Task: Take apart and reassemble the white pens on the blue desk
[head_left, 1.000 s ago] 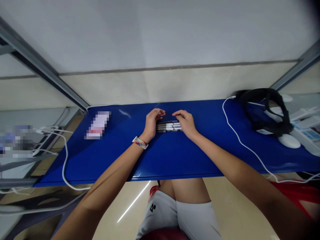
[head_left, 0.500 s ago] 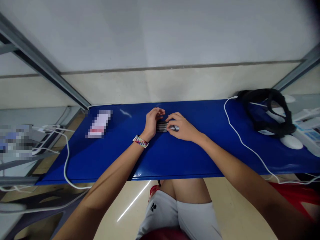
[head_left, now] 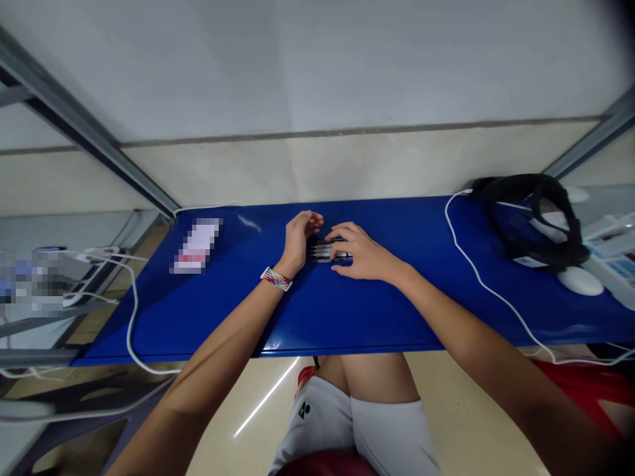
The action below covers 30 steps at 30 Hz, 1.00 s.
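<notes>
Several dark and grey pens (head_left: 322, 251) lie side by side on the blue table (head_left: 347, 311), their tips toward the left. My left hand (head_left: 299, 237) stands on its edge at the tip end of the pens, fingers curved and apart, holding nothing. A colourful band is on that wrist. Over the right end of the pens is my right hand (head_left: 360, 252), its fingers spread and bent around them, with the thumb on the near side. The far ends of the pens are partly hidden by the right hand's fingers.
A blurred-out phone-like object (head_left: 198, 244) lies on the table's left part. At the right are a black headset (head_left: 533, 221), a white rounded controller (head_left: 579, 281) and a white cable (head_left: 476, 271). A pale wall (head_left: 317, 168) runs behind the table.
My left hand has moved slightly left, away from the pens. The fingers of my right hand have opened a little, and more of the pens shows between them.
</notes>
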{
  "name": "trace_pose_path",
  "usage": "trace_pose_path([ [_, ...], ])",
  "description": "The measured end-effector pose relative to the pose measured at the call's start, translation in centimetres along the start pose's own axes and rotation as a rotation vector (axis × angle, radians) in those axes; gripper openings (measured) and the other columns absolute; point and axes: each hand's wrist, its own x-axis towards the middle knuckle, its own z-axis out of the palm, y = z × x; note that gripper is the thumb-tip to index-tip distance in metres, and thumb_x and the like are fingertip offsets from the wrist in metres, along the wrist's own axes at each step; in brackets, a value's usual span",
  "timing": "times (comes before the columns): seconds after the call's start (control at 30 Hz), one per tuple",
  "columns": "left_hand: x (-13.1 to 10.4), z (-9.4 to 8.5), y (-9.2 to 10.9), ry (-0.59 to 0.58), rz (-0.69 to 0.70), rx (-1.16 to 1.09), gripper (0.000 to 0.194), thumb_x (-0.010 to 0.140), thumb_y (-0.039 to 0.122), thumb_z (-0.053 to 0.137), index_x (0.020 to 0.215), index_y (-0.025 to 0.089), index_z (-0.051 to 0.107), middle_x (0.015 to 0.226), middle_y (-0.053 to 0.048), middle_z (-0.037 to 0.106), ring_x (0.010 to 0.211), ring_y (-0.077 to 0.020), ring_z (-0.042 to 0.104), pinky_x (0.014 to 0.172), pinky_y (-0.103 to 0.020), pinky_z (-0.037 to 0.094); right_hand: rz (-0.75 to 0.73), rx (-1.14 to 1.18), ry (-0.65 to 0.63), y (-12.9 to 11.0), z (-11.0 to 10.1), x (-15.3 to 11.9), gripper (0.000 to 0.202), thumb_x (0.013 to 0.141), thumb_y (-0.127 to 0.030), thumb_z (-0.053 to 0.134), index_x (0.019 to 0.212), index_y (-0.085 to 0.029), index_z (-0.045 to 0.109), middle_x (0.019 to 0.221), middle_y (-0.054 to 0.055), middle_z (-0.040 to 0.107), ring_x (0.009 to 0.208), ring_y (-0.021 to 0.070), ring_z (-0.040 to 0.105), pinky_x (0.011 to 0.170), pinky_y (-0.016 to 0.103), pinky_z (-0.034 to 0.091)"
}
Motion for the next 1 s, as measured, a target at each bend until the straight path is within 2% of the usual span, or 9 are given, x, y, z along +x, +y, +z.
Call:
trace_pose_path([
  [0.23,0.0,0.1,0.1,0.002,0.002,0.028,0.029,0.098,0.046,0.059,0.089,0.021,0.069,0.100,-0.009,0.075,0.093,-0.0202,0.072,0.082,-0.033,0.057,0.019,-0.015,-0.012,0.3,-0.3,-0.1,0.013,0.082,-0.021,0.085,0.082,-0.027,0.073,0.133,0.008,0.070,0.142,0.0349,0.051,0.120,0.060,0.045],
  [0.47,0.0,0.1,0.1,0.001,0.011,0.016,0.026,0.100,0.040,0.058,0.088,0.021,0.071,0.099,-0.009,0.076,0.092,-0.0199,0.071,0.081,-0.032,0.057,0.026,0.022,-0.024,0.4,-0.6,-0.1,0.014,0.082,-0.019,0.084,0.076,-0.027,0.075,0.138,0.007,0.070,0.147,0.0353,0.048,0.124,0.061,0.042],
  [0.67,-0.3,-0.2,0.4,-0.077,0.136,0.116,0.027,0.101,0.042,0.061,0.087,0.021,0.073,0.101,-0.007,0.075,0.096,-0.0210,0.071,0.086,-0.034,0.056,0.048,0.041,-0.003,0.6,-1.4,-0.1,0.010,0.083,-0.023,0.086,0.079,-0.028,0.078,0.141,0.006,0.070,0.150,0.0355,0.047,0.125,0.062,0.041],
  [1.0,-0.5,-0.3,0.5,-0.146,0.177,0.194,0.030,0.102,0.043,0.060,0.090,0.021,0.075,0.096,-0.007,0.073,0.096,-0.0212,0.068,0.089,-0.034,0.052,0.008,-0.014,-0.032,0.8,-0.5,-0.2,0.011,0.080,-0.020,0.088,0.078,-0.027,0.078,0.136,0.008,0.071,0.148,0.0368,0.048,0.123,0.061,0.042],
])
